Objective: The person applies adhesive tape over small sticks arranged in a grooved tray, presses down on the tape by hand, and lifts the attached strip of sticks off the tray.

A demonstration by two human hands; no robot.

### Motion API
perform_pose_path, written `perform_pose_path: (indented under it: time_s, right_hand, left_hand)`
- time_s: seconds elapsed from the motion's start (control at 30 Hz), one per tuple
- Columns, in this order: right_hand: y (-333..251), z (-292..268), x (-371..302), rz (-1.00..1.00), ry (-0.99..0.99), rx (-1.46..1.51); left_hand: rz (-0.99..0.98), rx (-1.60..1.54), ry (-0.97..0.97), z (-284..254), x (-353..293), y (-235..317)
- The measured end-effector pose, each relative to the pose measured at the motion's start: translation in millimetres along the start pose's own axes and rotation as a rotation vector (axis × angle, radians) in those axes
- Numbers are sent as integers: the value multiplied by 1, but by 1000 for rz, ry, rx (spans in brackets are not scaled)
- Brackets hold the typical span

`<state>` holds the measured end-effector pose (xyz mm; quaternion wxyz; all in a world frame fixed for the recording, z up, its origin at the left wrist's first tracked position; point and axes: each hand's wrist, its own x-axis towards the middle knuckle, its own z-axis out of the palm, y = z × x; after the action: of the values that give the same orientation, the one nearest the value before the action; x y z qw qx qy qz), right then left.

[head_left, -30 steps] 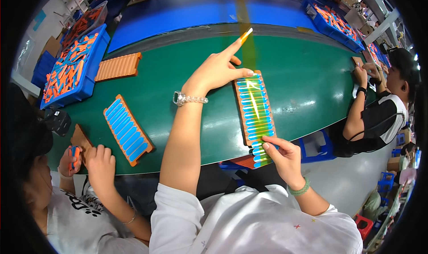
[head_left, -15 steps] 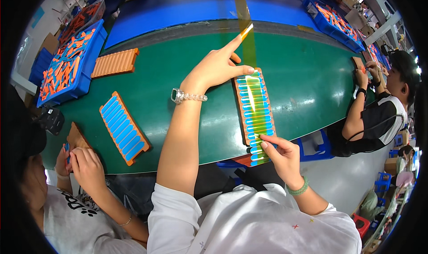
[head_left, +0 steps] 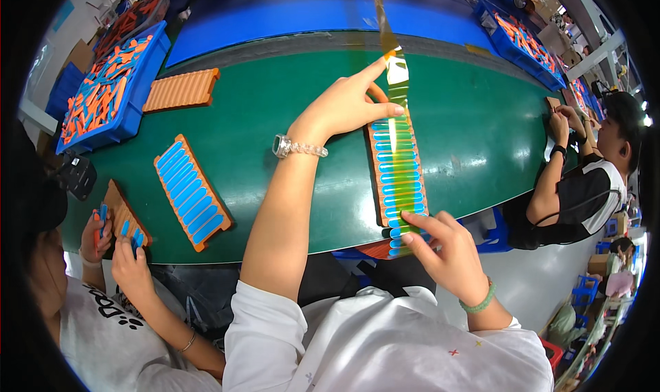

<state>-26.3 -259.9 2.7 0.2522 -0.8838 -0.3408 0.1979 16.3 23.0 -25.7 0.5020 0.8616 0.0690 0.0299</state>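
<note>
An orange-brown grooved tray (head_left: 377, 179), filled with blue round-ended strips, lies lengthwise before me at the green table's near edge. A clear yellow tape (head_left: 397, 72) comes down from above and runs along over the strips. My left hand (head_left: 344, 105) is at the tray's far end, index finger stretched up against the tape and thumb on it at the tray's top; index and thumb are apart. At the near end my right hand (head_left: 450, 254) has its index finger and thumb on the tape over the last strips; its other fingers are curled.
Another tray of blue strips (head_left: 191, 192) lies left of my forearm, with a bare grooved tray (head_left: 182, 89) behind it. Blue bins (head_left: 141, 96) hold orange and blue pieces. Co-workers sit at left and right (head_left: 584, 186). A blue surface (head_left: 275, 20) lies beyond the table.
My left index finger has come down and to the right, and the tape now bends and creases at its tip. My right index finger and thumb have spread slightly. The left co-worker's hands have moved apart.
</note>
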Motion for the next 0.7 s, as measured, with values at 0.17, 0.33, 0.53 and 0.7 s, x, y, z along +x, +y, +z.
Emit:
perform_pose_path:
  time_s: [0.17,0.33,0.53,0.7]
  right_hand:
    - [2,0,7,-464,243,-309]
    - [17,9,33,-607,231,-261]
    - [13,15,56,-617,308,-235]
    - [10,18,79,-604,354,-239]
  left_hand:
    - [59,-100,8,6,6,-5]
    - [40,-90,-12,5,4,-4]
    - [-29,-11,-4,5,1,0]
    - [-27,351,141,8,1,-4]
